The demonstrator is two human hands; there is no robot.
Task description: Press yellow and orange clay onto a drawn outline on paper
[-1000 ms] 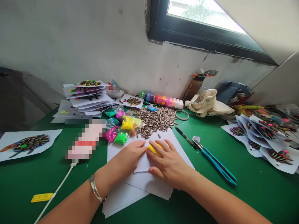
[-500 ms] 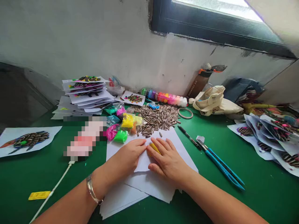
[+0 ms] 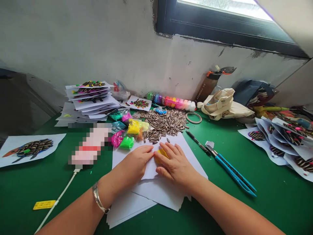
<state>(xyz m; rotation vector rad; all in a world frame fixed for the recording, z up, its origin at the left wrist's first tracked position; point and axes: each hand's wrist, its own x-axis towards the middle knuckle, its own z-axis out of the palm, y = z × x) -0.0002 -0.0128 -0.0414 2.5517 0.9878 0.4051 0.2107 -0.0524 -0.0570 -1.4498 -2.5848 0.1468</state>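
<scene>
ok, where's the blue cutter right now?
Head view, right of centre: the blue cutter lies on the green table, to the right of the right hand, blade end near the black pen.

Craft corner indoors; home, classroom or workshop, cannot tell. Clock read from wearer's place: green tabletop [image 3: 274,195] against scuffed grey wall [image 3: 97,39] at twelve, dark-framed window [image 3: 195,23] at one. Craft signs: white paper [image 3: 127,209] and seed heap [image 3: 166,122] at twelve, stacked seed collages [image 3: 93,101] at eleven, blue cutter [image 3: 227,166] at two. Personal belongings: bottle [image 3: 206,86], cloth bag [image 3: 221,104] at one
</scene>
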